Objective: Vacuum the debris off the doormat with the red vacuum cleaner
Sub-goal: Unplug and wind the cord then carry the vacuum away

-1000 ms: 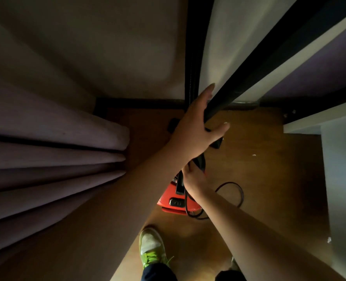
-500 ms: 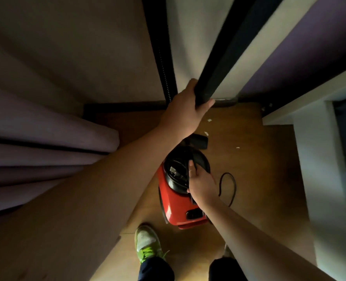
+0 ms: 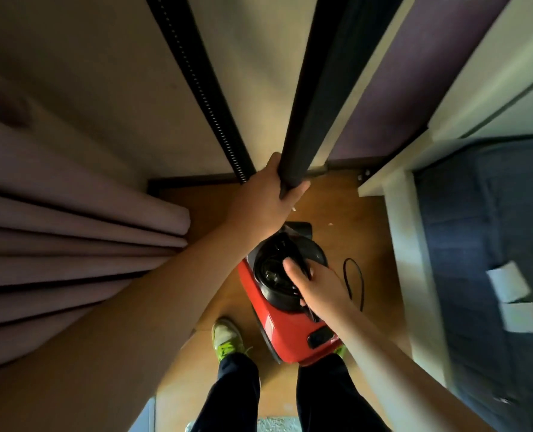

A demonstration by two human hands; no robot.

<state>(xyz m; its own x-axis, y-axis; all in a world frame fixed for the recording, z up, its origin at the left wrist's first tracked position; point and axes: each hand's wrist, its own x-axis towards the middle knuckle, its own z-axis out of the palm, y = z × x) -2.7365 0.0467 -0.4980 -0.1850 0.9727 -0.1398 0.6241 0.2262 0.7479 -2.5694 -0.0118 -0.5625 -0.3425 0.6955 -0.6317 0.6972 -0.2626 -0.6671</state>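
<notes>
Both of your hands are busy over the red vacuum cleaner (image 3: 293,325), which sits on the wooden floor (image 3: 374,232) just ahead of your feet, its red body toward you and its black round top farther off. Your right hand (image 3: 321,288) has its grip curled round the black handle (image 3: 293,254) on top of the machine, thumb on the near side of the bar and fingers wrapped under it. Your left hand (image 3: 268,198) reaches forward and holds the dark wand tube (image 3: 321,88), thumb and fingers closed round its lower end; the tube runs up and away toward the top of the view. Just to its left a ribbed black hose (image 3: 202,88) rises along the pale wall (image 3: 103,88). A loop of black cord (image 3: 355,282) lies on the floor right of the cleaner, close to your right wrist. A few pale specks (image 3: 330,224) dot the floor beyond the machine. Folded mauve curtains (image 3: 71,244) hang at your left, touching your left forearm. On the right a white frame (image 3: 405,244) borders a dark blue surface (image 3: 477,244) with two pale tags (image 3: 508,282), blurred. Your left shoe (image 3: 227,338), white with bright green laces, stands beside the cleaner. A strip of pale shaggy mat (image 3: 274,425) shows between your legs at the bottom edge; whether it is the doormat you cannot tell.
</notes>
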